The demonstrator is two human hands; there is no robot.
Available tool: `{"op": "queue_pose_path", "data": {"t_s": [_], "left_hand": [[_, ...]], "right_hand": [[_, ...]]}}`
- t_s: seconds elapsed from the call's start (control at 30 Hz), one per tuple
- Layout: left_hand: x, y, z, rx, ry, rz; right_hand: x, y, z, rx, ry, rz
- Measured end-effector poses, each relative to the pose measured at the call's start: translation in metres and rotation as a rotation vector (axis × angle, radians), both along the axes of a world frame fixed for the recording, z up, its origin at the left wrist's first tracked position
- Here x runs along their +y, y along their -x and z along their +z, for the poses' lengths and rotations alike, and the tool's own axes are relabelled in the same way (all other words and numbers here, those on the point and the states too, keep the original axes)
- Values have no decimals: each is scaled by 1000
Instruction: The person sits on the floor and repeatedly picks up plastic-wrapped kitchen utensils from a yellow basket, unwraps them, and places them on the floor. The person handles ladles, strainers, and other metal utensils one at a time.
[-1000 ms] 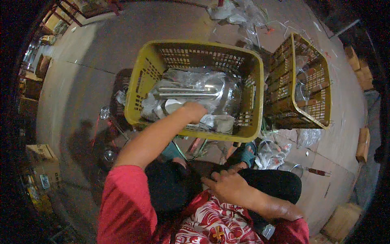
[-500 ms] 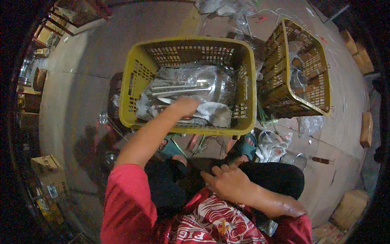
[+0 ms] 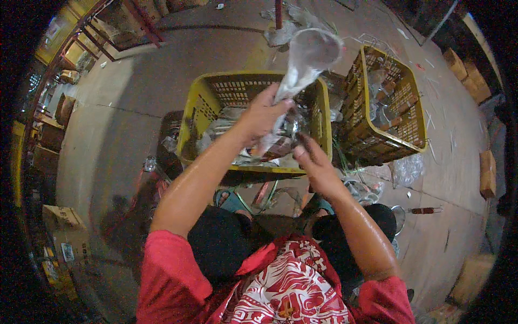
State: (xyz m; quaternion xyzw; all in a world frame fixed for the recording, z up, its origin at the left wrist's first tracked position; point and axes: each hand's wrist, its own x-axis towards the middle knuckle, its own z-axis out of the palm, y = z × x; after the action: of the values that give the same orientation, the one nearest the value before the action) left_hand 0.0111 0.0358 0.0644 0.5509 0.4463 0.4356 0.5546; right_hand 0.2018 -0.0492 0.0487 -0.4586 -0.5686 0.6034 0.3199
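Observation:
A long-handled utensil with a round head, which looks like a strainer (image 3: 314,53), is wrapped in pale, clear plastic. My left hand (image 3: 264,114) is closed round its wrapped handle and holds it tilted, head up and away from me. Its lower end, brownish and blurred, hangs over the near yellow basket (image 3: 186,146). Close beside that end is my right hand (image 3: 318,164), its thumb and forefinger apart; its other fingers are mostly hidden. Inside the basket lie crumpled clear plastic and shiny metal pieces, partly covered by my left arm.
Another yellow basket (image 3: 396,137) with metal utensils stands to the right. A round strainer with a brown handle (image 3: 426,210) lies on the floor near my right knee, close to clear plastic film (image 3: 407,170). Cardboard boxes (image 3: 487,174) line the right side; another box (image 3: 67,232) is at left.
My left hand has lifted the wrapped strainer out of the near basket, up and away from me. My right hand has come from my lap to its lower end. The view has shifted.

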Motion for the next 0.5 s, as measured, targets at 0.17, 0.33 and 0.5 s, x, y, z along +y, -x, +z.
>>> {"op": "queue_pose_path", "data": {"t_s": [0.17, 0.33, 0.5], "left_hand": [[-34, -51, 36, -493, 176, -24], [-29, -43, 40, -4, 60, -154], [29, 20, -36, 222, 83, -307]], "right_hand": [[0, 3, -5, -99, -355, -233], [8, -3, -9, -7, -368, -340], [15, -14, 13, -37, -245, -462]]}}
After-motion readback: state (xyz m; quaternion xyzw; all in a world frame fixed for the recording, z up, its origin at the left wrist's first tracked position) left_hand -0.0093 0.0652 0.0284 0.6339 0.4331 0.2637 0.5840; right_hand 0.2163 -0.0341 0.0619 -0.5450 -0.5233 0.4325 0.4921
